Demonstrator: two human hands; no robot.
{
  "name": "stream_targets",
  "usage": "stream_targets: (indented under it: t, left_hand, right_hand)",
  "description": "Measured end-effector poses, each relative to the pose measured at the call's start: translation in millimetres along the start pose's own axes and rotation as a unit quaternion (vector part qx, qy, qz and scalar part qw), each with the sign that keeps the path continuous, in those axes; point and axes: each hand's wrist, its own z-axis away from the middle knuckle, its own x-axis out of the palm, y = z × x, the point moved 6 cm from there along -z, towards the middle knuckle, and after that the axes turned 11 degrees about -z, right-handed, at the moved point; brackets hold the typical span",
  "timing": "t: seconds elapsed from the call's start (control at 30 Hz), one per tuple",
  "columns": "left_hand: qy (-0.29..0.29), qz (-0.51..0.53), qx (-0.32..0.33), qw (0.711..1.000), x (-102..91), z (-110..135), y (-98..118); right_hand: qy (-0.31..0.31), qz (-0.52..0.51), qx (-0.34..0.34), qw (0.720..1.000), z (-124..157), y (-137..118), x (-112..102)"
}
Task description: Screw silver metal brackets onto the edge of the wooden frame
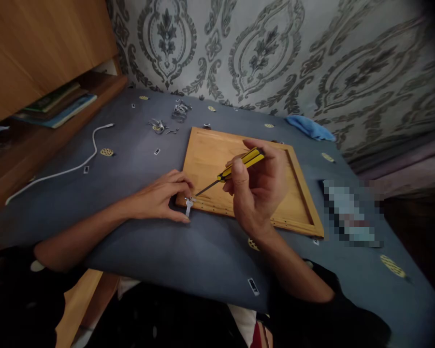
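A wooden frame [297, 188] lies flat on a grey-blue cloth. My right hand [257, 188] grips a yellow-and-black screwdriver [241, 165]; its thin shaft slants down-left to a small metal bracket [189, 205] at the frame's near left corner. My left hand [161, 195] rests on the cloth beside that corner, fingers curled and pinching the bracket against the frame's edge.
Loose metal hardware [181, 110] and small clips [158, 126] lie at the back of the cloth. A white cable [76, 166] curves along the left. A blue cloth [310, 128] lies by the patterned wall. Books [58, 108] sit on a wooden shelf at left.
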Motion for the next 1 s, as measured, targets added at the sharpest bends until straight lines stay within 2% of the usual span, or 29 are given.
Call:
stream_targets:
  t: [0.57,1.0]
  left_hand:
    - [0.001,0.000,-0.004,1.000,1.1,-1,-1]
    - [-0.002,-0.003,-0.007,1.000,0.6,-1,0]
  right_hand:
    - [-0.023,-0.024,0.026,0.999,7,5,9]
    - [-0.029,0.018,0.012,0.999,8,7,10]
